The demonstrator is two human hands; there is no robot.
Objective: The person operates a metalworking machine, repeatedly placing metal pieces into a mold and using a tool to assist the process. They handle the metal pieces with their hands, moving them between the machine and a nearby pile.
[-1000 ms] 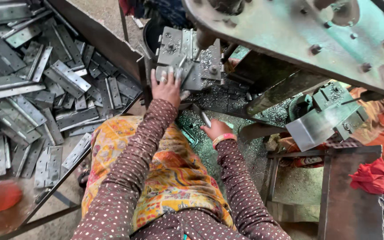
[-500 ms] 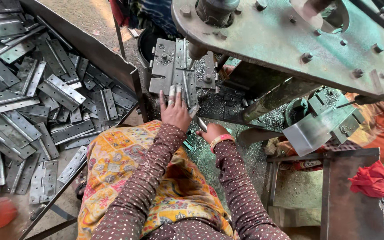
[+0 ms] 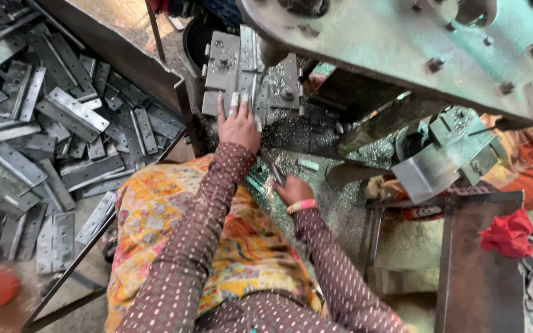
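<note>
Up close, the left hand lies flat, fingers spread, on the grey metal die block under the press. The right hand grips a thin metal rod. Stamped plates lie heaped left.

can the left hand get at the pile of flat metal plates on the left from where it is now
Probably yes. The left hand rests on the press die block, and the pile of metal plates lies just past a dark steel frame bar, which it would need to clear.

Metal workshop: heavy green press frame, steel die block, pile of stamped hinge plates, metal shavings.
</note>
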